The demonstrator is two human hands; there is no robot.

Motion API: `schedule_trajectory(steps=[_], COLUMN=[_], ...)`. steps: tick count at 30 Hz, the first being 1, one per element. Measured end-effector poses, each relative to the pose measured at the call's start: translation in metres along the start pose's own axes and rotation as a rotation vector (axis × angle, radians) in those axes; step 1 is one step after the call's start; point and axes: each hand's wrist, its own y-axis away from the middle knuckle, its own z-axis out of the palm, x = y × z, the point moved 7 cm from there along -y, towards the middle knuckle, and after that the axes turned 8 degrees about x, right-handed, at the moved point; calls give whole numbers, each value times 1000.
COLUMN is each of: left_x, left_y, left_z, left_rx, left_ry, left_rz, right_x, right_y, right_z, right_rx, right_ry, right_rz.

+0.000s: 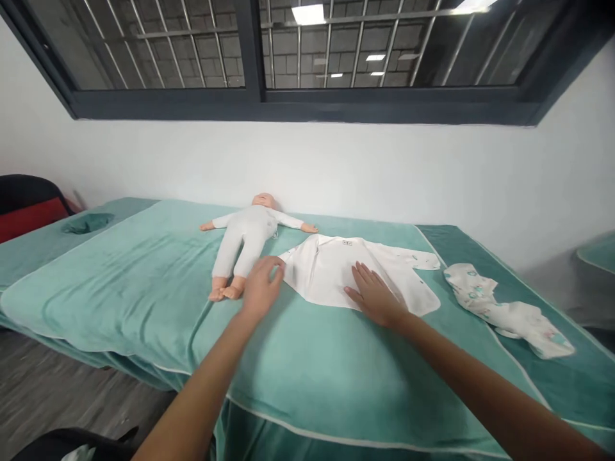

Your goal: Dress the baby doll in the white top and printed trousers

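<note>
A small white baby shirt (pixel 331 272) lies spread on the green bed cover, its right sleeve stretched out to the side. My left hand (pixel 262 285) is closed at the shirt's left sleeve end, fingers and thumb pinching the cloth; the grip itself is partly hidden. Flat on the front of the shirt rests my right hand (pixel 377 296), open, fingers stretched out together. Just beyond my left hand, a baby doll (pixel 252 224) with a white cloth body lies on its back, arms spread, head near the wall.
On the right of the green-covered bed (pixel 144 275) lies a crumpled white patterned baby garment (pixel 512 310). A white wall (pixel 336 169) with a dark-framed window closes off the back. A black and red chair (pixel 31 205) stands at the far left.
</note>
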Motion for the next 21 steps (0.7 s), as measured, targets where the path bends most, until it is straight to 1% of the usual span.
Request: schedule_trajectory(steps=[1,3,4,5,6,7,9,10,12,15,17,18,21], left_x=[-17,-54,-72,-92,-113,-133,-166,-175,-186,-196,-200,-202,-202], left_y=[-14,-40,-51,-61,-67,-71,-73,-73,-75,-79,-83,-86,-96], left_z=[-17,-45,-55,-62,-67,-68,-61,-56,-45,-29,-21,-19,-18], left_rx=[63,169,194,207,199,172,71,16,-74,-165,-200,-198,-147], left_ry=[-34,-156,-216,-258,-267,-228,-53,38,190,390,486,494,496], left_rz=[-36,-94,-126,-189,-280,-396,-614,-676,-749,-887,-963,-976,-1011], right_x=[-10,-34,-47,-60,-73,-84,-102,-108,-118,-129,-136,-139,-151], right_y=[-18,-65,-92,-120,-149,-178,-230,-254,-296,-342,-364,-373,-387], right_z=[-3,-5,-4,-1,4,11,30,41,60,80,85,86,80], right_rx=[10,24,46,64,97,122,147,148,127,45,-12,-35,-89], right_ry=[-63,-225,-306,-376,-432,-468,-499,-503,-505,-528,-558,-579,-657], right_rz=[4,27,50,61,63,68,92,106,130,159,162,151,76])
